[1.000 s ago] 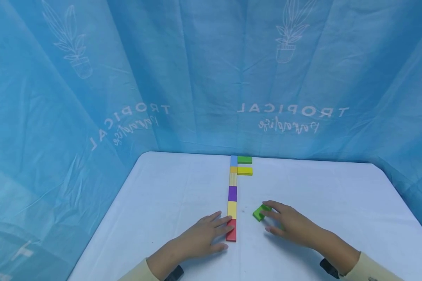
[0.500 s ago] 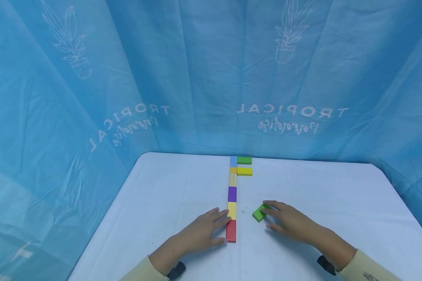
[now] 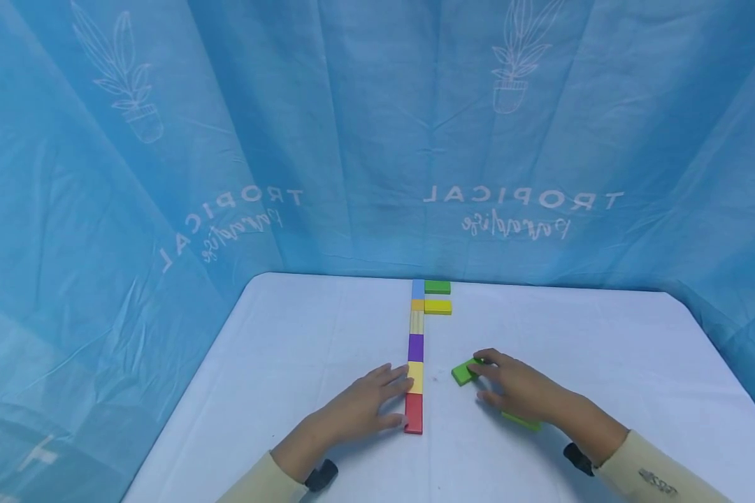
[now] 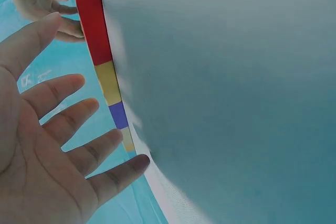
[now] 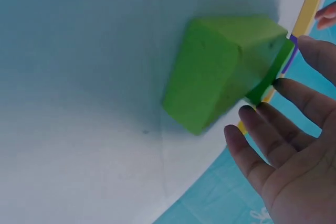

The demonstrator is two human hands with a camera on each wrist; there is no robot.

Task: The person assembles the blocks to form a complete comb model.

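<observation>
A straight row of flat blocks runs away from me in the head view, with a red block (image 3: 414, 413) nearest and a yellow block (image 3: 416, 377) beyond it. My left hand (image 3: 360, 412) lies along the row's left side, fingers spread, thumb tip at the red block and fingertips at the yellow one. Right of the row, the fingertips of my right hand (image 3: 519, 385) touch a green block (image 3: 464, 372) lying at a slant; the thumb stands apart from it. A second green block (image 5: 205, 72) lies under the right hand, partly hidden in the head view.
Farther along the row come a purple block (image 3: 416, 347), a plain wood block (image 3: 416, 322), an orange block (image 3: 418, 304) and a light blue block (image 3: 418, 288). Another yellow block (image 3: 438, 307) and a dark green block (image 3: 437, 287) branch off rightward. Blue cloth (image 3: 377, 140) hangs behind the white table (image 3: 302, 335).
The slanted green block has turned slightly and shifted away with my right fingers. The second green block now shows under that hand. My left hand has slid forward, uncovering the red block.
</observation>
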